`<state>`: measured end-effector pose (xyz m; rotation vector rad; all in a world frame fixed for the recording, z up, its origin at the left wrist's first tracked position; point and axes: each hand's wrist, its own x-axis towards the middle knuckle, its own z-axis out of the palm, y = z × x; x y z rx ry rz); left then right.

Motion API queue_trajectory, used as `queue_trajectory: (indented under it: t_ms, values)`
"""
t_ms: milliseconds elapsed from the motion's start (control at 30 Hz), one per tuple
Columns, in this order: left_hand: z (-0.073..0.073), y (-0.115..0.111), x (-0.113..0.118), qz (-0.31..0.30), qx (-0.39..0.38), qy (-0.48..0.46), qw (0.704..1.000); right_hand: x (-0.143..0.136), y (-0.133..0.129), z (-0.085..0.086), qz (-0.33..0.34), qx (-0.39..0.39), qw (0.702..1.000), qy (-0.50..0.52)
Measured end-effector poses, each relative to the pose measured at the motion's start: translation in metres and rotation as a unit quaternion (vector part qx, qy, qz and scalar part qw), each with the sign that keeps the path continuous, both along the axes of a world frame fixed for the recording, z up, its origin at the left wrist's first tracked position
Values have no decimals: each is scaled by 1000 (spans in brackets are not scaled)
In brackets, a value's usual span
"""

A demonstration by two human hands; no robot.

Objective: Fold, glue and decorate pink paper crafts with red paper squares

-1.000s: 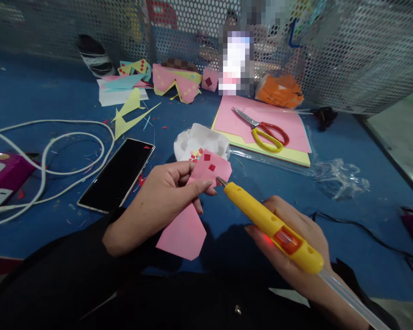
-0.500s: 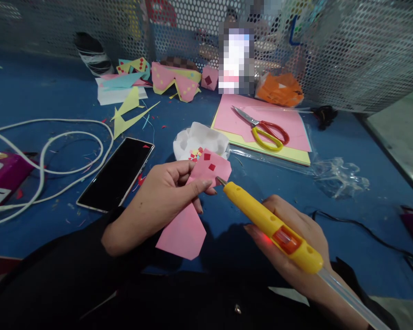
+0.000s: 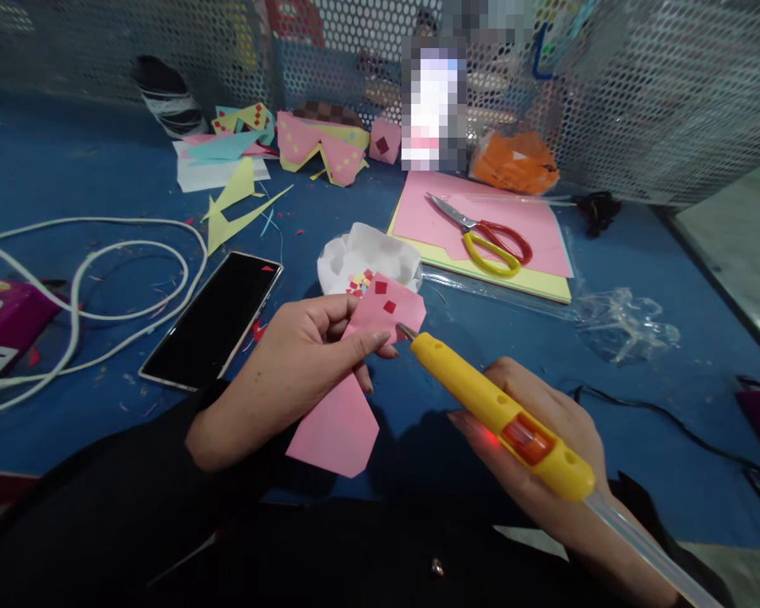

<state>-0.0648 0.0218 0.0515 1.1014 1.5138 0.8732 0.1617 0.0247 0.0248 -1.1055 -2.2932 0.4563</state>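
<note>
Pinched in my left hand (image 3: 310, 359) is a pink paper cutout (image 3: 339, 431), narrow at the middle where my fingers hold it. Two dark red paper squares (image 3: 381, 288) lie on its upper part. My right hand (image 3: 538, 431) grips a yellow glue gun (image 3: 481, 393) with a clear glue stick (image 3: 646, 549) coming out of its back end. The metal nozzle (image 3: 406, 331) is at the cutout's upper part, close to my left thumb; whether it touches the paper I cannot tell. Behind the cutout stands a white paper-lined bowl (image 3: 367, 249) holding small coloured paper bits.
A black-screened phone (image 3: 212, 321) and white cable (image 3: 139, 221) lie on the left. Scissors (image 3: 481, 236) rest on stacked coloured paper (image 3: 418, 211) at the right. Pink paper glasses (image 3: 323, 150), yellow scraps (image 3: 237, 211) and an orange bundle (image 3: 516, 162) are near the mesh panel (image 3: 355, 38).
Hardly anything differs. The view has shifted very slightly; both hands, the cutout and the glue gun keep almost the same positions.
</note>
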Motion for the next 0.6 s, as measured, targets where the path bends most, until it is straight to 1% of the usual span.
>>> queue_trajectory:
  t_ms: [233, 333, 600]
  values:
    - [-1, 3, -3, -25, -9, -3, 1000, 2, 0, -2, 4, 9, 1000, 9]
    - [-1, 3, -3, -23, -11, -1, 1000, 2, 0, -2, 5, 0, 1000, 2]
    - [3, 2, 1, -7, -20, 1, 1000, 2, 1, -3, 3, 11, 1000, -3]
